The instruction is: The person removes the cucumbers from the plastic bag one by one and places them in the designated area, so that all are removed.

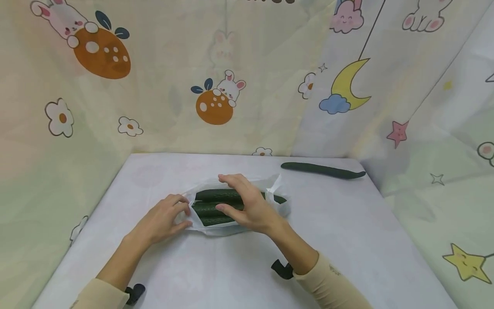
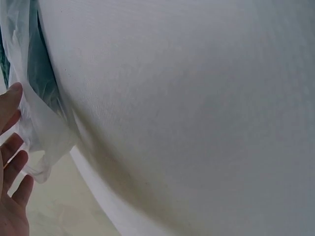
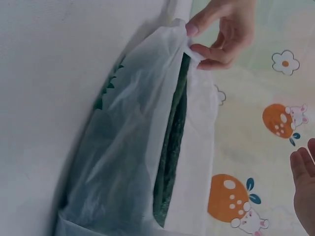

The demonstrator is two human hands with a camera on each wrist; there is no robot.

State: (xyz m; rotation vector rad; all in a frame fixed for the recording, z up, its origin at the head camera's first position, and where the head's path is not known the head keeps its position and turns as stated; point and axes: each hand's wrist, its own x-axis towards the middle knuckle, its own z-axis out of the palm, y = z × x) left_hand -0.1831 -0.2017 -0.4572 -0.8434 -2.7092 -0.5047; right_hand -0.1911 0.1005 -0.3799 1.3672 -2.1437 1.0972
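A white translucent plastic bag [image 1: 227, 231] lies on the table with several dark green cucumbers [image 1: 216, 210] showing through its opening. At the bag's left end, my left hand [image 1: 164, 219] holds the edge between thumb and fingers; the right wrist view shows this left hand [image 3: 226, 34] at the bag's corner. My right hand [image 1: 252, 208] is over the cucumbers, thumb and fingers spread apart, hiding part of them. Whether it touches them I cannot tell. In the right wrist view, the right hand [image 3: 306, 189] appears only at the edge, its fingers extended.
Another long cucumber [image 1: 323, 169] lies at the back right of the white table [image 1: 347, 240]. Printed cloth walls [image 1: 162, 86] with rabbits, flowers and stars stand behind and beside the table. Black straps [image 1: 282, 269] show near both sleeves.
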